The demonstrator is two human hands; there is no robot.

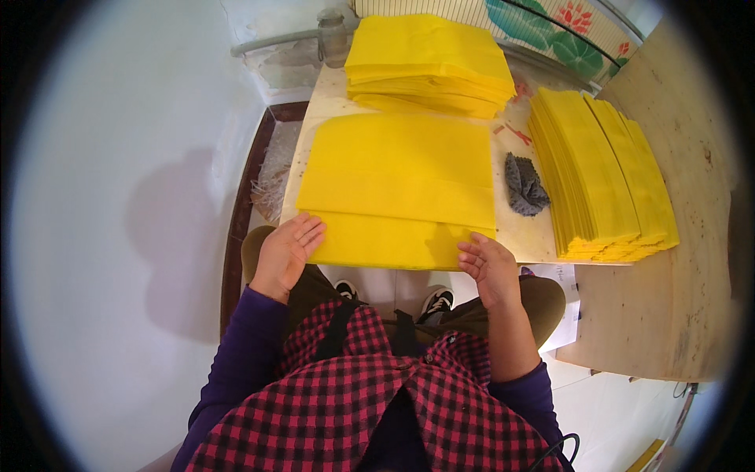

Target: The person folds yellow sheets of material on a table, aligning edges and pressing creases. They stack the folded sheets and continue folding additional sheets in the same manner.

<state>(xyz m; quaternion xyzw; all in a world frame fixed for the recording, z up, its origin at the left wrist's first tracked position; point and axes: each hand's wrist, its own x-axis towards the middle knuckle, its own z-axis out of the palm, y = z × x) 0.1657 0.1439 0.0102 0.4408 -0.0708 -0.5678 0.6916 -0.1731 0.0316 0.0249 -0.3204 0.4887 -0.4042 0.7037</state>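
Observation:
A flat yellow fabric sheet or bag (397, 169) lies before me, with a folded band running across its near part. Its near edge reaches the table's front edge. My left hand (289, 250) is at its near left corner, fingers stretched out and palm turned inward. At the near right corner is my right hand (489, 266), fingers slightly bent and apart, casting a shadow on the yellow fabric. Neither hand has anything gripped in it. Whether more layers lie beneath the front piece is hidden.
Behind it rises a thick stack of yellow fabric pieces (429, 63). More yellow stacks (602, 177) stand on the right, beside a crumpled grey cloth (525, 185). A glass jar (333, 38) is at the back left. A white wall (134, 197) borders the left; a wooden board (661, 315) is at right.

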